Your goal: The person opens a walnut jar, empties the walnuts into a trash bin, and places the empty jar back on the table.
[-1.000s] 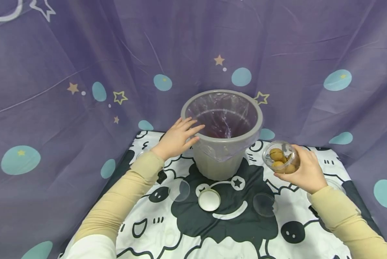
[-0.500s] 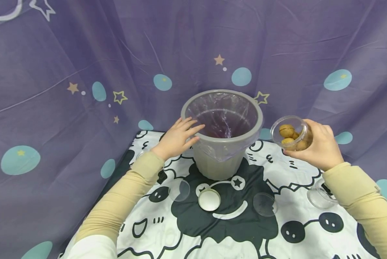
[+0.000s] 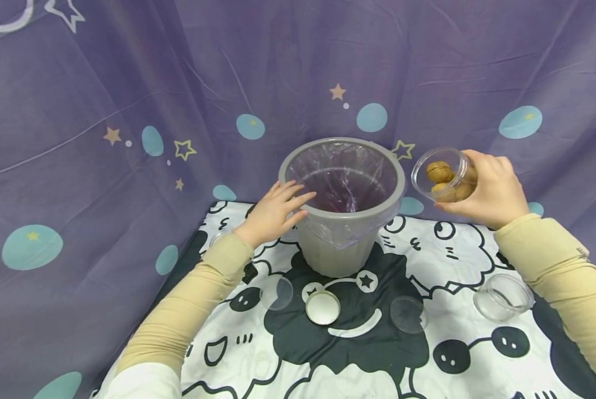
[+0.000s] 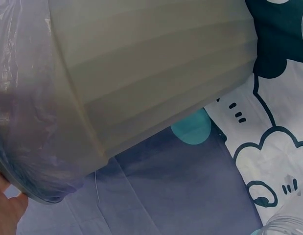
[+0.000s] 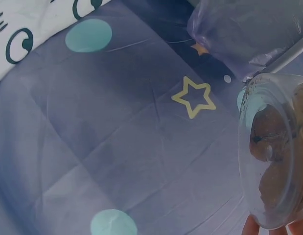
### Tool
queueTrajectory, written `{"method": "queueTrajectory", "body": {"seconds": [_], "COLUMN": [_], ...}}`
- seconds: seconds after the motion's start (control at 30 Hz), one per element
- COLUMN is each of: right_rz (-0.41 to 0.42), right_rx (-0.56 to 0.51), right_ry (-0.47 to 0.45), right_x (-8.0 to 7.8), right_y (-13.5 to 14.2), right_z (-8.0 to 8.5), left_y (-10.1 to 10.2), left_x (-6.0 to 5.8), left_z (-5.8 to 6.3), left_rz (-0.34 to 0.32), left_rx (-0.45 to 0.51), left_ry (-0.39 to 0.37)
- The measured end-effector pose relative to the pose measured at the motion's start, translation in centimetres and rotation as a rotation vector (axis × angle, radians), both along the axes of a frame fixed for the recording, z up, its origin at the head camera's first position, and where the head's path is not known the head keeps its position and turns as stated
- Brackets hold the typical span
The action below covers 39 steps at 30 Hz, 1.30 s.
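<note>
My right hand (image 3: 494,191) grips a clear plastic jar (image 3: 416,180) of walnuts (image 3: 439,173), fingers and thumb round its side. The jar is tilted, its round end turned left, just right of a grey trash bin (image 3: 334,252). Several walnuts lie inside it, also seen through the jar wall (image 5: 244,161) in the right wrist view. A thin purple bag lines the bin, its edge folded over the rim (image 3: 400,185). At the bin's left side, my left hand (image 3: 273,213) rests on the rim with fingers spread and fairly straight; only part of it shows in the left wrist view.
On the patterned cloth lie a white-faced round lid (image 3: 322,308), a clear disc (image 3: 276,292) on the left and another clear disc (image 3: 407,315) on the right. A clear jar (image 3: 502,299) stands at the right. A purple curtain (image 3: 298,61) hangs behind the bin.
My right hand has raised the jar of walnuts up and to the right, then tilted it further toward the bin. The clear jar on the cloth has come into fuller view. My left hand stays put.
</note>
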State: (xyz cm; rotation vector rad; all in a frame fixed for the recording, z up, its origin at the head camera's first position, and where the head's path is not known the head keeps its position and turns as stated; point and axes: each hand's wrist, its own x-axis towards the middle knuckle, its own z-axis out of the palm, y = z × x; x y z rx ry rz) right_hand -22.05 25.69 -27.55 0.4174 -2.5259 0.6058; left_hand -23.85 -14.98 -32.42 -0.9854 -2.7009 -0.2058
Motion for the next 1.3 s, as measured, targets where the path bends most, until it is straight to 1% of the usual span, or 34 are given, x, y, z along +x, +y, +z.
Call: {"method": "queueTrajectory", "body": {"seconds": [0.3,0.43,0.53,0.63,0.83,0.97,1.13,1.2,1.3], "right_rz": [0.014,0.009,0.005,0.005,0.02,0.043,0.053,0.058,0.07], "right_rx": [0.076,0.108,0.144,0.185,0.252,0.279,0.302,0.318,0.347], "right_ry": [0.002,-0.006,-0.025,-0.025,0.001,0.014,0.026,0.042,0.092], "right_x": [-1.4,-1.9,-2.2,-2.5,-2.9,-3.0,-3.1,-3.2,-3.3], "right_y": [-1.7,-2.4,-2.9,-3.4,-4.2,-4.9,-5.4,-5.4,-5.5], "right_z": [1.4,1.5,1.5,1.6,1.6,1.7,1.8,1.8,1.8], "left_y": [0.0,0.1,0.1,0.1,0.2,0.1,0.1,0.1,0.0], "left_x": [-0.1,-0.2,-0.2,-0.2,-0.3,-0.3,-0.3,-0.2,-0.2], "left_z": [0.0,-0.1,-0.3,-0.3,-0.2,-0.2,-0.3,-0.3,-0.4], "left_rz": [-0.007,-0.011,-0.01,-0.008,-0.008,-0.009,-0.012,-0.014,-0.014], "left_rx": [0.017,0.025,0.024,0.028,0.032,0.033,0.038,0.042,0.051], "left_ry": [0.019,0.019,0.006,-0.003,-0.007,-0.003,0.008,0.009,0.007]}}
